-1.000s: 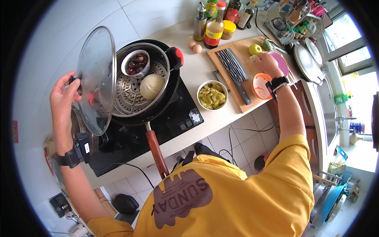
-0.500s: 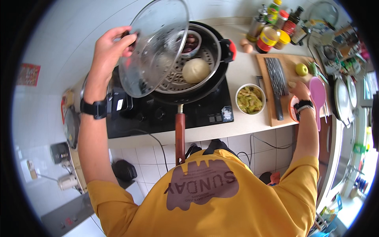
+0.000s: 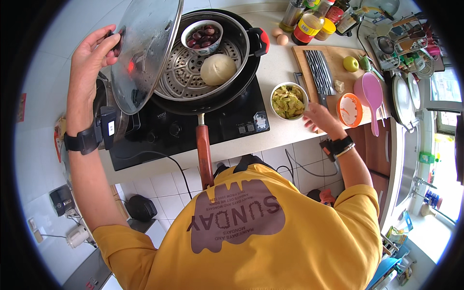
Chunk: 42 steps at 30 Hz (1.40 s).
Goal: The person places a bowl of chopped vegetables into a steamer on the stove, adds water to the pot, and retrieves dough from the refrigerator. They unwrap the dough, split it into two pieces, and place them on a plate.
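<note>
My left hand (image 3: 99, 48) grips the dark knob of a glass lid (image 3: 145, 58), which is tilted on edge beside a steamer pan (image 3: 205, 94). On the pan's perforated steel rack (image 3: 181, 72) sit a pale round dough bun (image 3: 218, 69) and a patterned bowl (image 3: 203, 46) of dark red dates (image 3: 203, 36). My right hand (image 3: 320, 117) is at the right rim of a white bowl (image 3: 288, 117) filled with chopped yellow-green vegetables (image 3: 288, 102). Its fingers are apart and hold nothing; whether they touch the rim I cannot tell.
The pan's long wooden handle (image 3: 205, 154) juts toward me over the black cooktop (image 3: 232, 116). A cutting board (image 3: 309, 63) bears a cleaver (image 3: 320, 72), a pale lump (image 3: 339, 87), a green fruit (image 3: 351, 64), an orange bowl (image 3: 349, 110) and a pink ladle (image 3: 369, 92). Two eggs (image 3: 282, 39) lie near sauce bottles (image 3: 309, 26).
My right hand has moved left from the cutting board to the white bowl, uncovering the pale lump. My left hand has swung the lid farther left, showing more of the rack. The view has shifted.
</note>
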Each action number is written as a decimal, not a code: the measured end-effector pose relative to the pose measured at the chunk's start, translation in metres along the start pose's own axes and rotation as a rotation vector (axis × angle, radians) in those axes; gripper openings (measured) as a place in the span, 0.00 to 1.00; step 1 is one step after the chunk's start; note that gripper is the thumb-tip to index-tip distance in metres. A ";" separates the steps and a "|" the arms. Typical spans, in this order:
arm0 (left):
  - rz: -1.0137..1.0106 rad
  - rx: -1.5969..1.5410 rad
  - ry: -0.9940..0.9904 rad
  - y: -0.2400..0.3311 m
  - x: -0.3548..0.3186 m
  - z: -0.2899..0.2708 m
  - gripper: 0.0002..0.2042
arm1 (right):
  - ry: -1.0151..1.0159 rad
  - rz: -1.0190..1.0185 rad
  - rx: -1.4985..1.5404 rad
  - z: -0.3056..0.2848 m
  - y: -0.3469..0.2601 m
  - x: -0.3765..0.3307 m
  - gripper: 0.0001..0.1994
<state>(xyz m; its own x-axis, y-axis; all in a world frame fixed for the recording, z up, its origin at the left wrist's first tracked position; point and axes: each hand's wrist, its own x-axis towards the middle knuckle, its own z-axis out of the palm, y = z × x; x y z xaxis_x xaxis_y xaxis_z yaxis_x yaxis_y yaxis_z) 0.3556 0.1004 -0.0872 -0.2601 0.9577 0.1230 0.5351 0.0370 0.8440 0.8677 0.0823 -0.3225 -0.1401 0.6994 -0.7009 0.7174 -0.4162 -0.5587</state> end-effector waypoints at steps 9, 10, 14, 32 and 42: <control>0.052 -0.033 0.045 0.001 -0.027 -0.016 0.20 | -0.116 0.090 0.641 0.039 0.006 0.010 0.14; 0.045 -0.041 0.056 0.002 -0.031 -0.018 0.19 | -0.085 0.072 0.616 0.038 0.007 0.012 0.14; 0.037 -0.049 0.087 0.003 -0.046 -0.032 0.19 | -0.070 0.088 0.526 0.014 -0.002 -0.009 0.13; -0.122 -0.084 0.193 -0.018 -0.114 -0.093 0.16 | -0.426 -0.123 0.200 0.040 -0.309 -0.024 0.09; -0.186 -0.069 0.286 -0.031 -0.133 -0.112 0.18 | -0.447 -0.054 0.261 0.106 -0.319 0.037 0.10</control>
<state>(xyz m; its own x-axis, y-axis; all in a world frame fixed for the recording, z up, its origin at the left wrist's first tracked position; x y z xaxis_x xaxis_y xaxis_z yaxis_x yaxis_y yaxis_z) 0.2833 -0.0604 -0.0716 -0.5678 0.8174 0.0968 0.4042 0.1744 0.8979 0.5611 0.1792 -0.2175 -0.4906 0.4312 -0.7572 0.5151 -0.5574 -0.6511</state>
